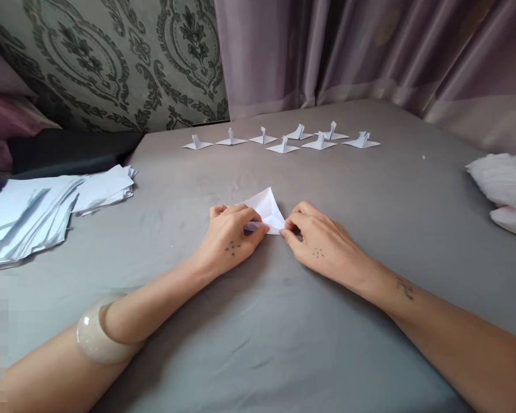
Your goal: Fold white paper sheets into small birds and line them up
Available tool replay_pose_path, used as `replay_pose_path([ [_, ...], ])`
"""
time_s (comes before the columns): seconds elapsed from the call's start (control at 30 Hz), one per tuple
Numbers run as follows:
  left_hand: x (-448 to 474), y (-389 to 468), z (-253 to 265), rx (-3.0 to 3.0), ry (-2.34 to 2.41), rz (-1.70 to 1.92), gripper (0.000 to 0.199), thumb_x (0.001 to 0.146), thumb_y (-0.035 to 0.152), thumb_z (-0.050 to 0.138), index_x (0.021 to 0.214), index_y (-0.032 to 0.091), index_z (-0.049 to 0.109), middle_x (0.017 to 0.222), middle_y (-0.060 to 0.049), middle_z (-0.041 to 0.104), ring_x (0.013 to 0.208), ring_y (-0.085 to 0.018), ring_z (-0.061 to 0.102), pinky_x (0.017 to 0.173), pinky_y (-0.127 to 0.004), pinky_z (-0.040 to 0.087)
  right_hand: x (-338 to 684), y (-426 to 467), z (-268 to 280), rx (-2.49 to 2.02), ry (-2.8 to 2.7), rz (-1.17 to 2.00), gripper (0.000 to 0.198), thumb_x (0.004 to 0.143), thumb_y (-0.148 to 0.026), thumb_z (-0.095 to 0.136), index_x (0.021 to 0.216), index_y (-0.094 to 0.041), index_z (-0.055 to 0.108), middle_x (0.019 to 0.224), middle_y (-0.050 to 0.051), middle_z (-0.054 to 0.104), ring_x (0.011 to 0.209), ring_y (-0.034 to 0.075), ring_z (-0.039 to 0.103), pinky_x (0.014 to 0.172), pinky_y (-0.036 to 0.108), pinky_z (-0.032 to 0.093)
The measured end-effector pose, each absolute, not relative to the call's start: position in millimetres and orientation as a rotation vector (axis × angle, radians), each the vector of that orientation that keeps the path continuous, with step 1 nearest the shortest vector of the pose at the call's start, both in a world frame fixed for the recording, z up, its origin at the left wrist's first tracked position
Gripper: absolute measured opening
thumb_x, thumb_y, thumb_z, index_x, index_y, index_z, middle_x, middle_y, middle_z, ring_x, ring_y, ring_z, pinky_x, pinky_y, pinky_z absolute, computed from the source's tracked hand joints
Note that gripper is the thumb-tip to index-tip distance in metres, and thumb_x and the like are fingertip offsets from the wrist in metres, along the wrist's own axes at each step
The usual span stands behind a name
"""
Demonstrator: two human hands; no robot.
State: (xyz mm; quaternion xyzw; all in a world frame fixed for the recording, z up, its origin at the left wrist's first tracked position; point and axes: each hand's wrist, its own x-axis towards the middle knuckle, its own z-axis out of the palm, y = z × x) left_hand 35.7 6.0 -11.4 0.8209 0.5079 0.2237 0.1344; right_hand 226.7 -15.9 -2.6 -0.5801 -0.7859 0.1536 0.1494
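Note:
A partly folded sheet of white paper [266, 205] lies on the grey cloth surface, between my two hands. My left hand [235, 230] grips its left part, thumb along the near edge and fingers over the top. At the paper's right corner, my right hand [313, 232] pinches the tip between thumb and fingers. Crease lines show on the paper, and one corner points away from me. My left fingers hide the paper's left end.
Several folded white paper figures [282, 145] stand in loose rows at the back. Stacks of white paper sheets [30, 212] lie on the left beside a black cloth [73, 150]. A bunched pale cloth [505, 186] is on the right. Purple curtains [270, 57] hang behind.

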Motion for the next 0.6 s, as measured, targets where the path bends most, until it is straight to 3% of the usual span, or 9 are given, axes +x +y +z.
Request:
replay_pose_path([
  [0.27, 37, 6, -5, 2.204, 1.526, 0.568, 0.014, 0.082, 0.034, 0.059, 0.085, 0.020, 0.062, 0.081, 0.001, 0.067, 0.069, -0.015, 0.058, 0.094, -0.048, 0.033, 233, -12, -4, -1.572, -2.324, 0.463, 0.009, 0.091, -0.017, 0.044, 0.087, -0.020, 0.052, 0.093, 0.002, 0.055, 0.070, 0.012, 0.051, 0.059, 0.027, 0.034],
  [0.47, 38, 7, -5, 2.134, 1.509, 0.570, 0.014, 0.082, 0.033, 0.057, 0.083, 0.020, 0.063, 0.086, 0.001, 0.066, 0.075, -0.016, 0.058, 0.096, -0.045, 0.032, 226, -23, -1, -1.383, -2.527, 0.340, 0.029, 0.084, 0.002, 0.036, 0.089, -0.019, 0.056, 0.090, 0.004, 0.056, 0.084, 0.017, 0.050, 0.066, 0.028, 0.036],
  [0.6, 38, 7, -8, 2.136, 1.511, 0.571, 0.014, 0.080, 0.032, 0.058, 0.084, 0.020, 0.064, 0.088, 0.000, 0.065, 0.078, -0.017, 0.058, 0.096, -0.047, 0.031, 230, -39, 8, -1.459, -2.653, 0.285, 0.030, 0.079, 0.004, 0.040, 0.086, -0.019, 0.057, 0.092, 0.006, 0.054, 0.082, 0.018, 0.050, 0.065, 0.030, 0.037],
])
